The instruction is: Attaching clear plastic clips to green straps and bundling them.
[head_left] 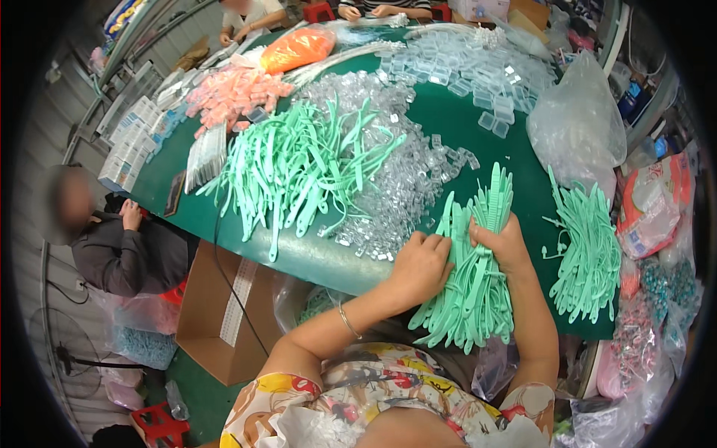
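Observation:
At the table's near edge I have a thick bunch of mint-green plastic straps (478, 291), with ridged ends up and rounded ends hanging down. My right hand (505, 243) is wrapped round the bunch near its top, thumb across the front. My left hand (420, 267) is closed at the bunch's left side, its curled fingers on some of the straps; the fingertips are partly hidden. To the right lies a second pile of green straps (586, 257). A bigger, tangled heap of them (291, 168) spreads over the left half of the table.
Small clear plastic pieces (403, 187) lie heaped beside the tangled straps on the green table (314, 261). Farther back are orange pieces (235, 89), an orange bag (299, 50) and clear boxes (455, 56). A clear bag (579, 119) stands right; a cardboard box (216, 313) sits below. Co-workers sit left and opposite.

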Demonstrator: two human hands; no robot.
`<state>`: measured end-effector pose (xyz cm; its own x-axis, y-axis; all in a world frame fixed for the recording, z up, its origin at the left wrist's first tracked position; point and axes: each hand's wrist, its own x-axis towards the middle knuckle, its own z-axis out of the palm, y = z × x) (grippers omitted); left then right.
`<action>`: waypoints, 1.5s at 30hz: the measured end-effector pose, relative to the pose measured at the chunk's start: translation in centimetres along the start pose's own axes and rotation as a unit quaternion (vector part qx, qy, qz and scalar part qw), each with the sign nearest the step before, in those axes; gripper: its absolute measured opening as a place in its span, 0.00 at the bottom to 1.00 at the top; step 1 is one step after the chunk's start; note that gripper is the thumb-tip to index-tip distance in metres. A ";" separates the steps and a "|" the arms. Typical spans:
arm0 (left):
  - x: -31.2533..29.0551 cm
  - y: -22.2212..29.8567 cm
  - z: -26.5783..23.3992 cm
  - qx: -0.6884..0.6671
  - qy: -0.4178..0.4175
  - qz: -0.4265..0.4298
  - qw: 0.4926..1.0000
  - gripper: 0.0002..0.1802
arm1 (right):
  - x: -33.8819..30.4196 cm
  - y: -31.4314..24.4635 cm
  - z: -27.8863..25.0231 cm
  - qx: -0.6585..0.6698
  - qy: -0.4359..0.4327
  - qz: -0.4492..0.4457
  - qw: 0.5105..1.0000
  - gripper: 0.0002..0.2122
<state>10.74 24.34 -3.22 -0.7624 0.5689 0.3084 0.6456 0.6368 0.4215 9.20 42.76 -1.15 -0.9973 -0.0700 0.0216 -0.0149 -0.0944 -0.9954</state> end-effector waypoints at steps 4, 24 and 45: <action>0.0 0.2 0.1 -0.031 0.005 -0.012 0.999 0.21 | -0.2 -0.6 0.0 0.003 0.009 0.008 1.000 0.08; 0.3 1.3 2.2 -0.519 -0.004 -0.086 0.850 0.28 | 0.6 -0.6 -0.2 0.008 -0.024 0.043 0.999 0.09; 0.3 -1.1 -3.3 -0.046 -0.025 0.062 0.997 0.13 | 2.1 0.3 0.9 -0.034 -0.026 0.093 0.995 0.09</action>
<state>9.64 22.10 -0.81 -0.6731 0.6666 0.3205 0.7257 0.5116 0.4600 7.12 41.71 -1.30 -0.9782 -0.1321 -0.1602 0.1626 -0.0077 -0.9867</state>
